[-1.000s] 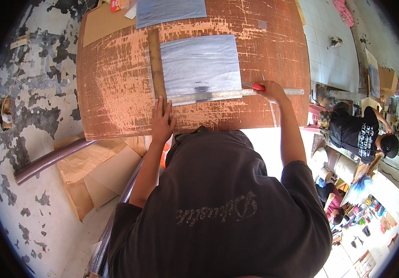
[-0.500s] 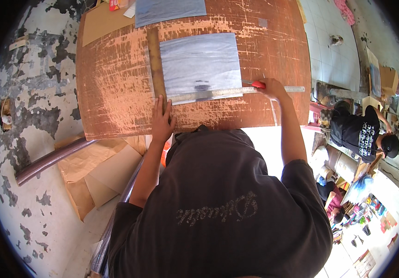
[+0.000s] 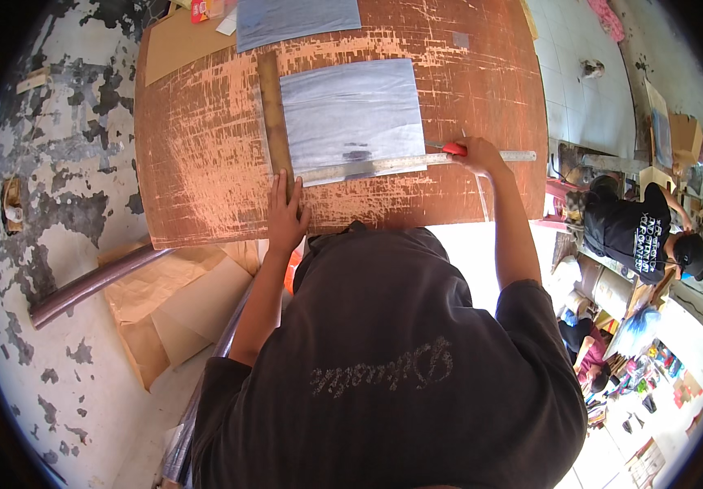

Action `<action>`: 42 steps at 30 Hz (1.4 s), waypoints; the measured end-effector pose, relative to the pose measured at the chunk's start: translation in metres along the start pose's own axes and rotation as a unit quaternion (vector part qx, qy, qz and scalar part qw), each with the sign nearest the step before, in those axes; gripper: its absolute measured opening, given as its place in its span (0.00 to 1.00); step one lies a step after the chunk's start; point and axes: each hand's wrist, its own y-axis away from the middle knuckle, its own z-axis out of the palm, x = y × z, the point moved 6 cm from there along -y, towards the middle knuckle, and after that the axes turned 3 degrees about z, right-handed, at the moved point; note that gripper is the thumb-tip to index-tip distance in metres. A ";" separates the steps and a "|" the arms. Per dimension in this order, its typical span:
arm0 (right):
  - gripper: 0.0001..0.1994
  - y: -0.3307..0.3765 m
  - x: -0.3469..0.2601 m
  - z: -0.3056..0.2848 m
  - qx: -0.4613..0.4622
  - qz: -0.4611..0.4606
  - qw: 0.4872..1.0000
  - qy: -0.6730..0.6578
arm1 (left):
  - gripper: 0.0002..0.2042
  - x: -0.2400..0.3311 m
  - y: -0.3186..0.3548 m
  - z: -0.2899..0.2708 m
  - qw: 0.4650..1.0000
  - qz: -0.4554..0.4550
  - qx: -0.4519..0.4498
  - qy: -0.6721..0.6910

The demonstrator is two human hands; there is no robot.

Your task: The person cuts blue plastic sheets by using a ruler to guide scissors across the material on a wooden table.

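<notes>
A grey-blue sheet (image 3: 351, 106) lies on the worn brown board table (image 3: 196, 155), with dark smudges near its lower edge. Across that edge runs a long steel ruler (image 3: 400, 164), reaching right past the sheet. A brown strip (image 3: 274, 114) lies upright along the sheet's left side. My left hand (image 3: 288, 218) rests flat, fingers stretched, at the strip's lower end, by the ruler's left end. Closed around a red utility knife (image 3: 454, 149), my right hand (image 3: 479, 156) is over the ruler's right part; the blade points left, just right of the sheet.
Another grey-blue sheet (image 3: 298, 20) and a piece of brown cardboard (image 3: 188, 45) lie at the table's far side. Left of me are brown paper (image 3: 135, 301) and a shiny purple roll (image 3: 95, 289). Two other people, one in a black shirt (image 3: 625, 228), are at the right.
</notes>
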 end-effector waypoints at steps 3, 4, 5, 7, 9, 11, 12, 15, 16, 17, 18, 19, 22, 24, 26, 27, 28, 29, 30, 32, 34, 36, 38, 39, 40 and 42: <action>0.17 0.000 0.000 0.004 -0.002 0.003 1.000 0.009 | 0.33 0.001 0.000 -0.002 1.000 0.002 0.002 0.002; 0.17 -0.001 0.002 0.004 -0.001 0.004 1.000 0.012 | 0.33 0.002 0.000 -0.003 1.000 0.004 0.003 0.001; 0.17 -0.001 0.006 0.003 0.002 0.003 1.000 0.007 | 0.33 0.002 0.000 -0.003 1.000 0.006 0.004 0.000; 0.17 0.000 0.006 0.005 0.001 -0.001 1.000 -0.004 | 0.33 0.003 0.000 -0.006 1.000 0.008 0.009 0.000; 0.17 -0.001 0.012 -0.005 0.039 -0.016 0.999 -0.015 | 0.33 0.003 -0.001 -0.011 1.000 0.011 0.018 0.001; 0.17 -0.002 0.019 -0.009 0.049 0.001 0.998 -0.027 | 0.33 0.001 -0.002 -0.012 1.000 0.003 0.022 -0.005; 0.17 -0.004 0.021 -0.018 0.044 0.024 0.998 -0.031 | 0.33 -0.001 -0.004 -0.012 1.000 -0.001 0.025 -0.008; 0.17 -0.017 0.020 -0.047 0.077 0.034 0.996 -0.021 | 0.33 -0.003 -0.017 -0.016 0.998 -0.013 0.055 0.000; 0.17 -0.024 0.021 -0.054 0.097 0.028 0.995 -0.013 | 0.33 -0.001 -0.026 -0.019 0.998 -0.011 0.061 -0.002; 0.17 -0.031 0.020 -0.059 0.109 0.025 0.994 -0.007 | 0.32 0.000 -0.037 -0.022 0.998 -0.008 0.066 -0.004; 0.17 -0.041 0.019 -0.065 0.121 0.020 0.992 0.001 | 0.32 0.000 -0.049 -0.025 0.997 -0.006 0.072 -0.005; 0.17 -0.052 0.018 -0.073 0.135 0.015 0.991 0.009 | 0.31 0.000 -0.062 -0.027 0.997 0.003 0.083 -0.004; 0.17 -0.085 0.006 -0.091 0.127 -0.012 0.992 0.023 | 0.31 -0.009 -0.102 -0.029 0.994 0.017 0.107 -0.004; 0.17 -0.101 -0.012 -0.102 0.130 -0.032 0.990 0.039 | 0.30 -0.022 -0.125 -0.027 0.993 0.012 0.114 -0.011; 0.18 -0.108 -0.025 -0.110 0.135 -0.034 0.989 0.053 | 0.30 -0.028 -0.146 -0.027 0.993 0.013 0.112 -0.025; 0.18 -0.114 -0.023 -0.112 0.124 -0.031 0.990 0.056 | 0.30 -0.029 -0.155 -0.025 0.993 0.017 0.112 -0.031; 0.19 -0.122 -0.021 -0.115 0.113 -0.029 0.991 0.059 | 0.30 -0.031 -0.160 -0.023 0.994 0.011 0.103 -0.041; 0.19 -0.126 -0.020 -0.115 0.103 -0.028 0.992 0.062 | 0.30 -0.032 -0.163 -0.022 0.994 0.005 0.095 -0.051; 0.19 -0.129 -0.019 -0.117 0.100 -0.022 0.993 0.066 | 0.30 -0.033 -0.168 -0.022 0.994 0.001 0.088 -0.061; 0.20 -0.134 -0.020 -0.119 0.095 -0.012 0.993 0.073 | 0.31 -0.033 -0.173 -0.020 0.995 -0.024 0.063 -0.074; 0.20 -0.141 -0.018 -0.117 0.096 -0.018 0.991 0.086 | 0.31 -0.034 -0.176 -0.017 0.995 -0.038 0.041 -0.086; 0.20 -0.143 -0.021 -0.119 0.093 -0.020 0.991 0.095 | 0.31 -0.035 -0.176 -0.016 0.994 -0.043 0.027 -0.100; 0.20 -0.142 -0.029 -0.119 0.085 -0.017 0.991 0.101 | 0.31 -0.036 -0.176 -0.017 0.993 -0.040 0.039 -0.107; 0.21 -0.142 -0.029 -0.117 0.080 -0.020 0.992 0.096 | 0.31 -0.035 -0.175 -0.015 0.993 -0.038 0.042 -0.108; 0.21 -0.143 -0.028 -0.116 0.074 -0.022 0.993 0.092 | 0.31 -0.036 -0.175 -0.015 0.993 -0.036 0.050 -0.105; 0.21 -0.146 -0.025 -0.113 0.065 -0.026 0.994 0.082 | 0.30 -0.035 -0.176 -0.014 0.993 -0.032 0.063 -0.097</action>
